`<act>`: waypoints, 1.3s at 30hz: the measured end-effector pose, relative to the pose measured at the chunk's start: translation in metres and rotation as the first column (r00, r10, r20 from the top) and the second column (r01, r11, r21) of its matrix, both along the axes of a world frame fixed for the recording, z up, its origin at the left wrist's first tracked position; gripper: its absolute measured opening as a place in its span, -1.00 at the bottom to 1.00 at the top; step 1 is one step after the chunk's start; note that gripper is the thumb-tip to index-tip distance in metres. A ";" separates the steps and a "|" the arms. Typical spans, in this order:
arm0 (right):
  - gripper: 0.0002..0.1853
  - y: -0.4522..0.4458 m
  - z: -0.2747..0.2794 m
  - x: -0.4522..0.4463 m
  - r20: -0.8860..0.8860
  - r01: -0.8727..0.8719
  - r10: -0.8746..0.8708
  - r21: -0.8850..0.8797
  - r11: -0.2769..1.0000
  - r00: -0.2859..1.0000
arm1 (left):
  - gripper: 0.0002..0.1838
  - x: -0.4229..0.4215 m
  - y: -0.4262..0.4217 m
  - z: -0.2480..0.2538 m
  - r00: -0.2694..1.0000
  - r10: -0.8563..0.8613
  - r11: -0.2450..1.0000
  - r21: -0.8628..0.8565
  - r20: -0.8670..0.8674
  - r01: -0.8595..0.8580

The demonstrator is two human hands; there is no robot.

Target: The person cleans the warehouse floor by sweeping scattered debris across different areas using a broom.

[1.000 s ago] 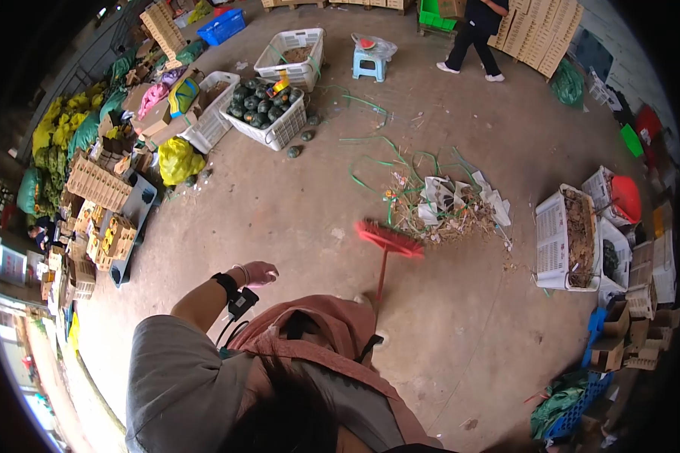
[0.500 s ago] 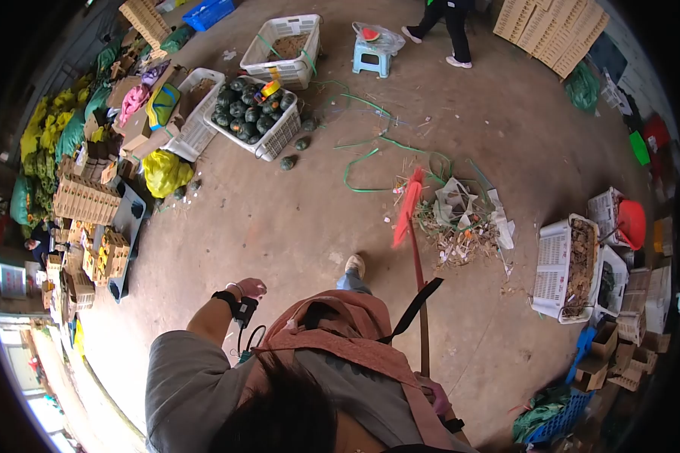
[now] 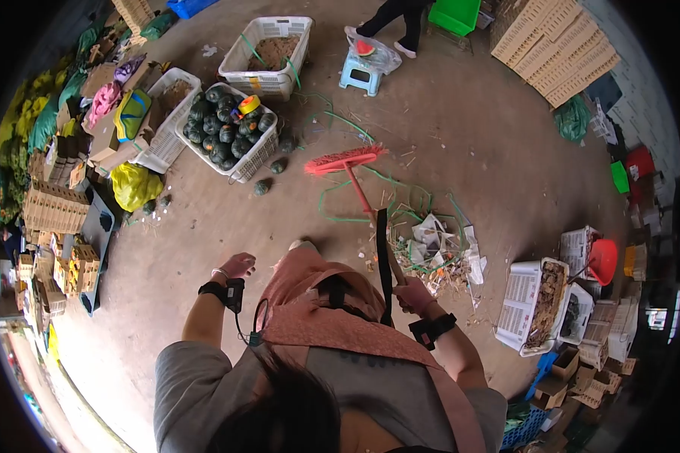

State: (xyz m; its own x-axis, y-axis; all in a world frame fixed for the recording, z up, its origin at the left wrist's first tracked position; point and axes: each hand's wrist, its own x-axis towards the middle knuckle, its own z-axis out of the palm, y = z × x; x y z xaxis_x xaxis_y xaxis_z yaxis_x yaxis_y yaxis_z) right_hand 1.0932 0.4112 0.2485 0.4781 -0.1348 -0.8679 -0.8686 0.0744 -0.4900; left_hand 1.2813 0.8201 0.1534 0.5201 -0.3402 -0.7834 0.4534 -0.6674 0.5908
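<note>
R hand (image 3: 414, 296) grips the red broom (image 3: 346, 160) by its stick (image 3: 360, 194); L hand (image 3: 238, 266) is apart, half-open. Broom prob. light, stick stiff, best held mid-length.

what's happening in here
The person's right hand grips the handle of a red broom, its head out ahead over the floor. The left hand is empty, held out to the side. A pile of litter with green strapping lies nearby. A white crate of dark green squashes stands further left, and another person is at the far side.
</note>
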 end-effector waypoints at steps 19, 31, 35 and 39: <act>-0.66 -0.111 -0.135 0.565 0.047 -0.478 0.527 -0.360 0.801 0.848 | -0.68 0.278 -0.057 0.006 0.908 0.420 0.900 -0.130 -0.006 -0.417; -0.48 -0.236 -0.148 0.406 -0.605 -0.771 0.480 -0.473 0.426 0.636 | -0.69 0.199 0.026 -0.028 0.707 0.630 0.764 0.419 -0.322 -0.491; -0.51 -0.267 -0.063 0.280 -0.729 -0.885 0.520 -0.273 0.376 0.446 | -0.68 0.229 0.005 -0.057 0.714 0.556 0.823 0.399 -0.426 -0.403; -0.56 -0.261 0.031 0.223 -0.797 -0.849 0.352 -0.345 0.400 0.490 | -0.68 0.310 -0.098 -0.046 0.842 0.482 0.876 0.116 -0.242 -0.468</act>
State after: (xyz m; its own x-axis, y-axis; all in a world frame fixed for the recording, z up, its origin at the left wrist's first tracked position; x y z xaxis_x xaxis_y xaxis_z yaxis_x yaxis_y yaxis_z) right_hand 1.3160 0.1497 0.2794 0.1772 -0.6201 -0.7643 -0.5859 -0.6904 0.4243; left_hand 1.5908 0.7220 0.1072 0.3873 -0.0595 -0.9200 0.8522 -0.3577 0.3819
